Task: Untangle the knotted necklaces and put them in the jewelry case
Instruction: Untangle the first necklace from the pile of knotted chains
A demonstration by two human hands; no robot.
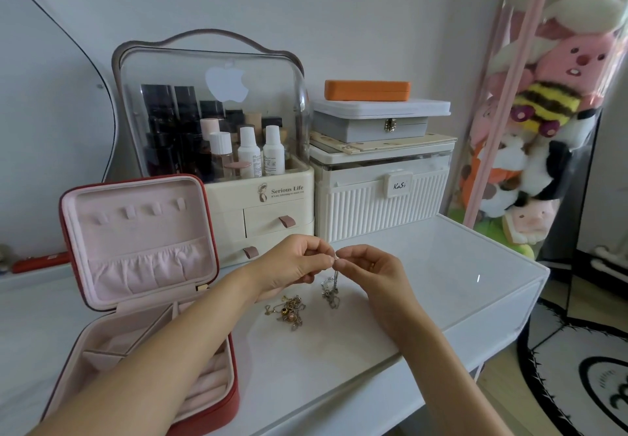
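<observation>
A silver necklace [331, 291] hangs from my fingertips, its lower end bunched on the white tabletop. My left hand [292, 264] and my right hand [368, 271] pinch its upper end between them, fingertips almost touching. A tangle of gold necklaces [289, 310] with small beads lies on the table just below my left hand. The red jewelry case [142, 286] stands open at the left, its pink lid upright with hooks and a gathered pocket. My left forearm crosses over its tray of compartments.
A cream cosmetics organiser [258, 198] with drawers and bottles stands behind my hands. To its right, a white ribbed box [380, 198] carries stacked cases. The table's right edge [530, 286] drops to the floor, near a column of plush toys [537, 123].
</observation>
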